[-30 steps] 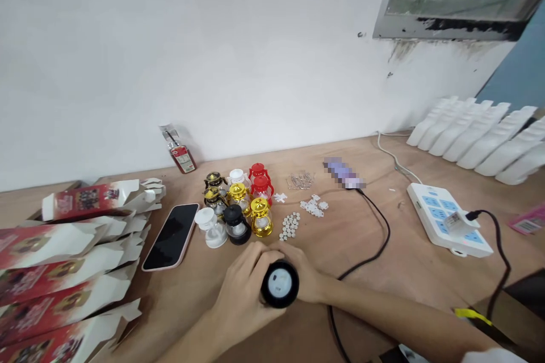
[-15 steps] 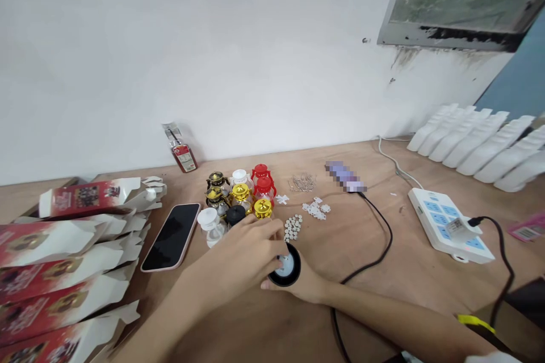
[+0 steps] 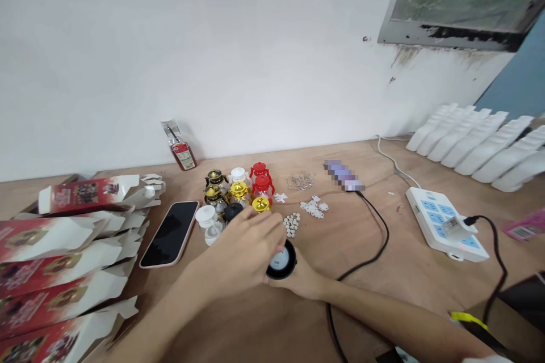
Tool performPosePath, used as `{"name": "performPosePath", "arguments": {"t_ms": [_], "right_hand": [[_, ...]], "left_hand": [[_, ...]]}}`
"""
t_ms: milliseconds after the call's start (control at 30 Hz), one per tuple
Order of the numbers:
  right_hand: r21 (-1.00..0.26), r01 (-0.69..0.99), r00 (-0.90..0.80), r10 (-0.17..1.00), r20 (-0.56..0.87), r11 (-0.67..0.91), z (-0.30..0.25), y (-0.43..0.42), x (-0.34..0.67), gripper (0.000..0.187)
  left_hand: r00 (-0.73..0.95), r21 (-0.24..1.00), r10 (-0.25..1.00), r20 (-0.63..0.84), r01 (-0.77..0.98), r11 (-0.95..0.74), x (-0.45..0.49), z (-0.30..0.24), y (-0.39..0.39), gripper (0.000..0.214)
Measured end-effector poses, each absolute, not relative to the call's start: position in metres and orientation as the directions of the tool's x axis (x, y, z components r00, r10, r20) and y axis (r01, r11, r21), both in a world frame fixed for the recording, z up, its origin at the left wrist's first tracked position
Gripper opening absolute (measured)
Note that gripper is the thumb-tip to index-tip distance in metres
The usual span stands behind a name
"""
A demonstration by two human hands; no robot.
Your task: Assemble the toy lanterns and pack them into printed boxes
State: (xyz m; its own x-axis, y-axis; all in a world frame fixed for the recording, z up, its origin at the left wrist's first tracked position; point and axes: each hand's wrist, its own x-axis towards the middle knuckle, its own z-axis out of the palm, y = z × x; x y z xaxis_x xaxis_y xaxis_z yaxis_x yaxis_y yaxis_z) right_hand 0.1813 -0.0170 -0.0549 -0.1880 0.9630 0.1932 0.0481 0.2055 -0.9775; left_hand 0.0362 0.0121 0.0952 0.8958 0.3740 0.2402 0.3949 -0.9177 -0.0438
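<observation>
1 second earlier, both hands cupped a small black lantern point(image 3: 283, 261) close to the person, its round underside turned fully toward the camera. Since then the hands have carried it forward across the wooden table point(image 3: 409, 272), and the left hand point(image 3: 244, 249) has slid over the top of it. Only the right part of the pale disc on the underside now shows. Judging by this, the fingers are now working at the lantern's base rather than just holding it.

The left hand lies palm down over the lantern with its fingers bent and close together. The fingertips are hidden on the far side, so it cannot be told whether they pinch anything. They end just beside a small heap of round grey discs point(image 3: 292, 224).

The right hand point(image 3: 304, 282) sits under and behind the lantern, wrapped around its body and holding it tilted just above the table.

Just beyond the hands stands a cluster of small lanterns point(image 3: 238, 190) in gold, red, white and black. A dark phone point(image 3: 170, 233) lies to the left, beside stacked red boxes point(image 3: 55, 244). A black cable point(image 3: 374, 255) and a white power strip point(image 3: 445, 222) lie to the right.
</observation>
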Motion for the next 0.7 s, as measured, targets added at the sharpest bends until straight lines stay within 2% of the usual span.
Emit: {"name": "performPosePath", "arguments": {"t_ms": [67, 133, 167, 300, 367, 700], "right_hand": [[-0.976, 0.026, -0.198, 0.958, 0.209, 0.218, -0.054, -0.016, 0.181, 0.033], [-0.97, -0.003, -0.231, 0.943, 0.238, 0.244, -0.053, -0.015, 0.181, 0.036], [-0.966, -0.018, -0.242, 0.936, 0.256, 0.26, -0.052, -0.015, 0.181, 0.037], [-0.962, -0.062, -0.241, 0.931, 0.274, 0.267, -0.047, -0.015, 0.181, 0.04], [-0.964, -0.062, -0.237, 0.935, 0.265, 0.258, -0.046, -0.015, 0.181, 0.04], [-0.966, -0.014, -0.227, 0.94, 0.255, 0.259, -0.049, -0.014, 0.181, 0.044]], "left_hand": [[0.844, 0.003, 0.426, 0.325, 0.449, -0.893, 0.04, 0.104, 0.029, 0.021], [0.809, -0.039, 0.454, 0.374, 0.503, -0.864, 0.053, 0.112, 0.053, 0.021], [0.812, -0.077, 0.473, 0.342, 0.526, -0.847, 0.063, 0.115, 0.065, 0.02], [0.868, -0.186, 0.496, 0.032, 0.493, -0.85, 0.114, 0.103, 0.111, 0.015], [0.866, -0.238, 0.499, -0.047, 0.475, -0.847, 0.135, 0.088, 0.125, 0.015], [0.829, -0.279, 0.549, -0.108, 0.504, -0.817, 0.154, 0.041, 0.156, 0.02]]}}
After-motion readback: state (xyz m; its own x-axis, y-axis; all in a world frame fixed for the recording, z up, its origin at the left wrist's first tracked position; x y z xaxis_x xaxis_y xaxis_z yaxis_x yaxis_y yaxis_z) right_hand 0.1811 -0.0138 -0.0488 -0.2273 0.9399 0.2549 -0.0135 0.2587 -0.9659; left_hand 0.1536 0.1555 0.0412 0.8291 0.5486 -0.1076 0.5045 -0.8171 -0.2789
